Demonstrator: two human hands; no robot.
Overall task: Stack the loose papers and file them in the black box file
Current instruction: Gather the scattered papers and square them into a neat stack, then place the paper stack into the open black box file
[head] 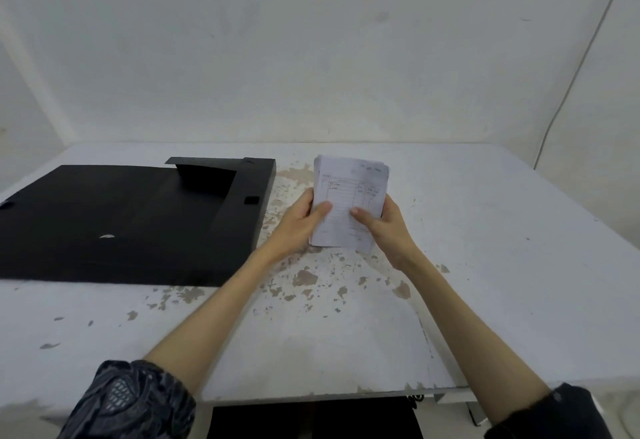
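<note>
Papers point(349, 203) — one gathered stack, sheet count unreadable — are held upright above the table point(485, 265), left hand point(301, 220) and right hand point(384, 224) each pinching a side, thumbs on the front. Stacking looks done; next comes carrying them left into the single black box file point(121, 224) — lying open, apparently.

Your paper stack point(349, 203) is gathered, held upright above the table, handwritten form facing you. Black box file point(131, 220) lies open just left.
</note>
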